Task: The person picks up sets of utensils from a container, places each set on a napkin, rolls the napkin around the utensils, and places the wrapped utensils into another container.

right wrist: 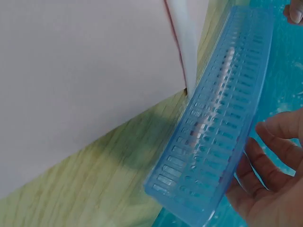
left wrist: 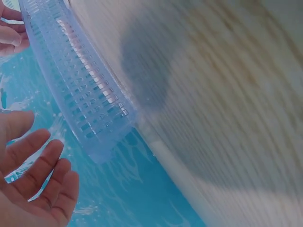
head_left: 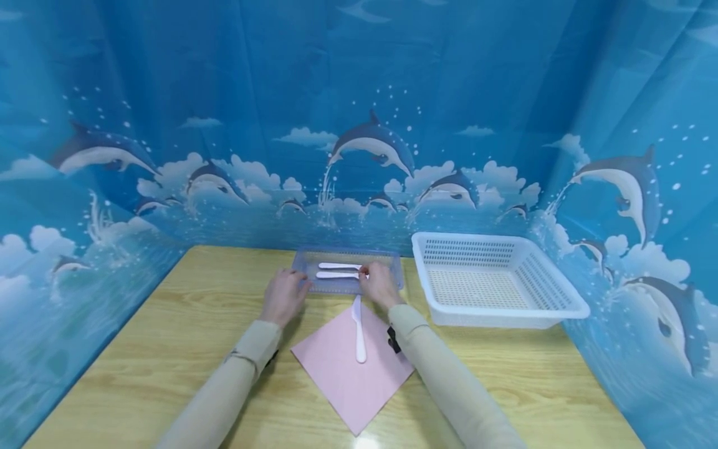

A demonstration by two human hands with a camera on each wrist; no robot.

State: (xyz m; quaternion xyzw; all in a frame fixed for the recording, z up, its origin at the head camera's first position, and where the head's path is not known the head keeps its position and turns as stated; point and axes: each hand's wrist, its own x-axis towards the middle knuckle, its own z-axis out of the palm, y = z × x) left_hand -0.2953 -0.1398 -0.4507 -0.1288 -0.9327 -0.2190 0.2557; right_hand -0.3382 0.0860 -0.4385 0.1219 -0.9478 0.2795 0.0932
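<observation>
1. Right hand: we see its fingers bent over the tray, tips at the right ends of two white utensils; whether they pinch one, we cannot tell
2. Left hand: we note fingers relaxed, slightly bent, gripping nothing, by the tray's near left corner
3. Utensils: we find both inside the blue tray, side by side, rounded ends toward its left edge. We judge that a grasp too wide could catch both, as they lie so close
4. Tray: we place it at the middle of the bench's far edge; a forward push could slide it into the backdrop or tip it
5. Knife: we see it on the pink napkin, tip toward the tray's near edge. The right sleeve passes over the napkin's right corner; should it drag, we expect cloth and knife to skew together
6. White basket: we log it near the bench's far right corner; an elbow swung wide might nudge it over the right edge
</observation>
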